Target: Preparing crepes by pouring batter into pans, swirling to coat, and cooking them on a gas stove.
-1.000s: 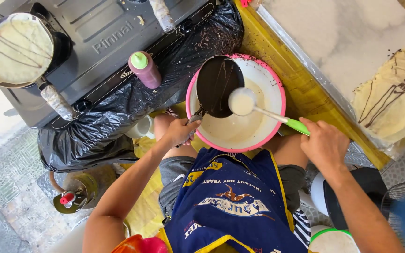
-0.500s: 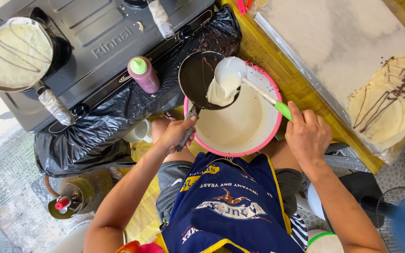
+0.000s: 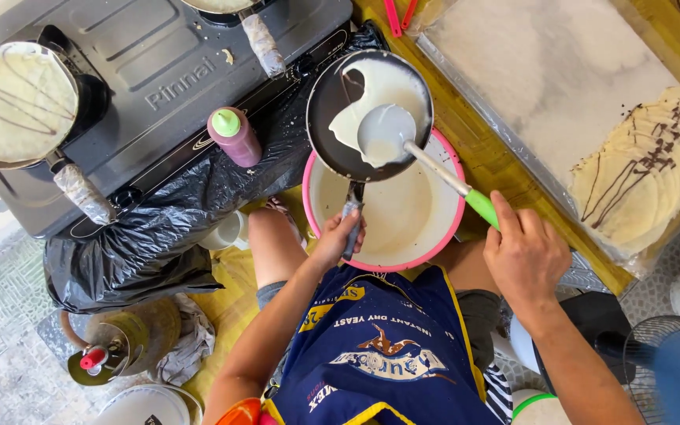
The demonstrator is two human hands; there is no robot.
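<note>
- Biggest thing in view is the grey gas stove (image 3: pixel 143 86) up top left. It sits on a crumpled black plastic bag (image 3: pixel 151 236), so no bare tabletop under it.
- On the right there's a big pale marble slab (image 3: pixel 560 86) on a yellow wooden tabletop (image 3: pixel 497 169), with a finished crepe (image 3: pixel 647 181) at its right end, streaked with dark chocolate lines.
- In front of your knees is the pink-rimmed batter bowl (image 3: pixel 387 216), white inside and partly full of pale batter.
- Far left, another pan (image 3: pixel 13 102) sits on the stove with a crepe in it, also striped with thin dark lines.
- The small black frying pan (image 3: pixel 367 114) is held over the far edge of the bowl, and a pool of batter already covers the right part of it.
- Your right hand (image 3: pixel 525 256) is wrapped around the green handle of the ladle (image 3: pixel 387 134). Its white cup sits right over the pan, in the batter.
- Your left hand (image 3: pixel 340 236) is closed on the pan's handle, holding it up from below.
- A little maroon squeeze bottle (image 3: pixel 234 135) with a green cap stands at the stove's front edge, just left of the pan.
</note>
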